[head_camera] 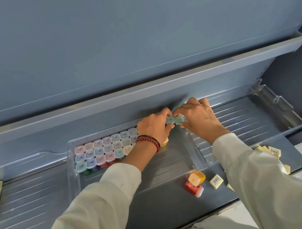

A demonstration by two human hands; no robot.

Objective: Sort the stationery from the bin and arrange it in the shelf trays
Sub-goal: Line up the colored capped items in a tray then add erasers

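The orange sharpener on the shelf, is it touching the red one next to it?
Touching. The head view shows the orange sharpener leaning against the red sharpener, with no gap between them.

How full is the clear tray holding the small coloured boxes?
Partly full: coloured boxes fill the clear tray's left part; its right is bare.

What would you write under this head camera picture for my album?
Both hands, left hand and right hand, set two small green boxes into a clear tray.
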